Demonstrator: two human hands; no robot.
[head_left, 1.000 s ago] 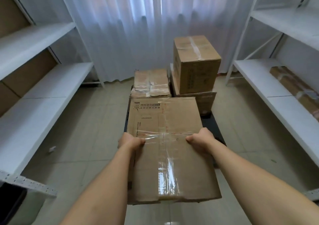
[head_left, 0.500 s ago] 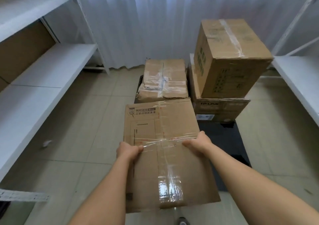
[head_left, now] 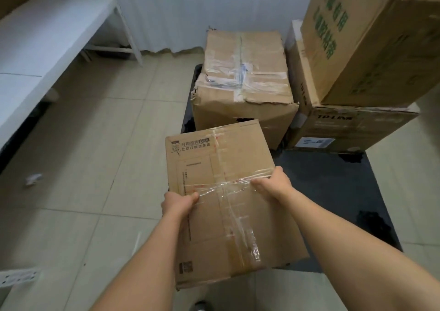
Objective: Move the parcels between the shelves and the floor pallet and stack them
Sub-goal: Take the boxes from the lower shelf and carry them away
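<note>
The held parcel (head_left: 228,201) is plain brown cardboard, crossed by glossy clear tape, with black print. At one o'clock a brown box (head_left: 371,36) bears green lettering, blurred, perhaps Chinese. The pallet (head_left: 333,191) is black; floor tiles (head_left: 95,144) pale beige; shelf (head_left: 35,39) white.

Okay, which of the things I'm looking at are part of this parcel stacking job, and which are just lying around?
Job: held parcel, left hand, right hand, black pallet, taped parcel, two stacked parcels, white shelf.
Lying about: scrap on the floor.
</note>
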